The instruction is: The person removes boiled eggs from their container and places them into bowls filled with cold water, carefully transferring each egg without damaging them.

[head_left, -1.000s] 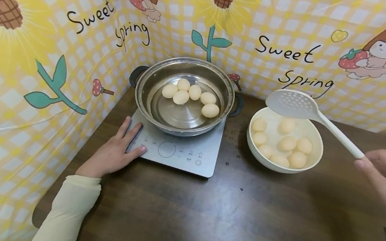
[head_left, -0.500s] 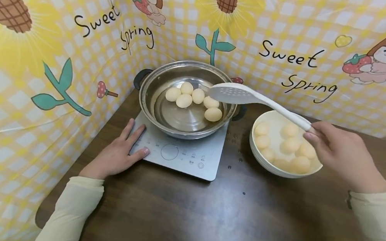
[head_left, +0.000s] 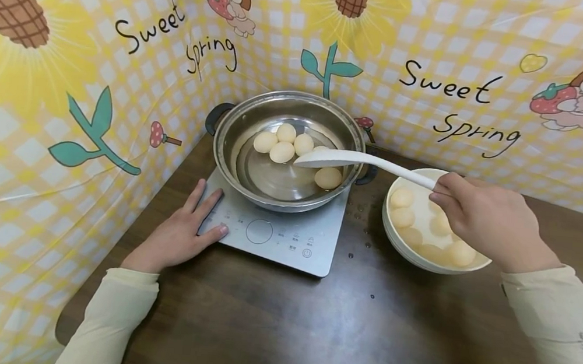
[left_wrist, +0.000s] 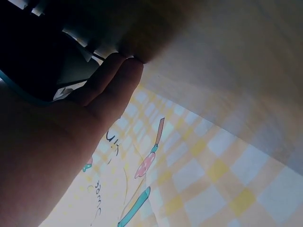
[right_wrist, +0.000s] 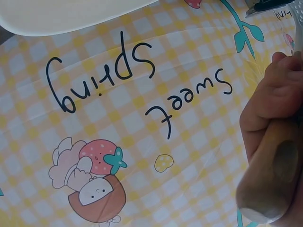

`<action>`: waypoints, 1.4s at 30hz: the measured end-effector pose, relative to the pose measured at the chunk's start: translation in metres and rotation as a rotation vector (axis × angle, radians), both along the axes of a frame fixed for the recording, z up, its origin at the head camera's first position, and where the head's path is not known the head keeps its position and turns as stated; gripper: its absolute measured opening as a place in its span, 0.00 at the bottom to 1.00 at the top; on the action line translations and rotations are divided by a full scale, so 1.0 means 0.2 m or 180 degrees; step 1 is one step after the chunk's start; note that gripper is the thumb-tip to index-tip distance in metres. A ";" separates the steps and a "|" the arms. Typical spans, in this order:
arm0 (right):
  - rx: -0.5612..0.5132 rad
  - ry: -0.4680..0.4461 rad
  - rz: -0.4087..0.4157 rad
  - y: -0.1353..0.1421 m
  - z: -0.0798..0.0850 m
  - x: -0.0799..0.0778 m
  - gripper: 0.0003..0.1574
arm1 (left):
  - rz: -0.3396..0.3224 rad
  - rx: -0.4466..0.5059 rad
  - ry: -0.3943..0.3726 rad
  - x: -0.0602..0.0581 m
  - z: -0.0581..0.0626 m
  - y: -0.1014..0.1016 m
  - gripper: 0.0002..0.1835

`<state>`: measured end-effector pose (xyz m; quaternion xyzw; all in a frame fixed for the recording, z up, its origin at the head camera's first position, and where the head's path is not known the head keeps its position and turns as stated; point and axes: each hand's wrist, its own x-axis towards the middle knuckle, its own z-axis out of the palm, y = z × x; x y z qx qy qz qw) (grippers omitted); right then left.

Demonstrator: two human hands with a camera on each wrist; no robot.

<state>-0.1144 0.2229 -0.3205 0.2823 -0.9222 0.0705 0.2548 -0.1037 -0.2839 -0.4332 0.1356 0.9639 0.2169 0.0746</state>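
My right hand grips the handle of a white skimmer, whose wooden handle end shows in the right wrist view. The skimmer's head reaches over the right side of a steel pot, tilted among the eggs and overlapping one of them. Several pale eggs lie in water in the pot. Fingers spread, my left hand rests at the left edge of the induction cooker beneath the pot. In the left wrist view the left hand is dark, with straight fingers.
Right of the cooker, below my right forearm, stands a cream bowl holding several eggs in water. Water drops dot the brown table. A checked cloth lines the walls behind and to the left.
My right hand has moved left from beside the bowl, carrying the skimmer from above the bowl and down into the pot. The left hand has stayed on the cooker.
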 end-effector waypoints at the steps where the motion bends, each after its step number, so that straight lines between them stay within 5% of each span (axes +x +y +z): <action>1: 0.0006 -0.0009 -0.0004 0.00 0.00 0.00 0.07 | -0.0004 -0.0002 0.0005 0.00 0.00 0.00 0.46; 33: 0.0122 -0.0622 0.0345 -0.10 0.04 0.03 0.10 | 0.0000 -0.0003 0.0015 0.00 0.00 0.00 0.45; 42: 0.0296 -0.1137 0.0236 -0.17 0.10 -0.02 0.07 | 0.0003 0.0001 0.0017 0.00 0.00 0.00 0.46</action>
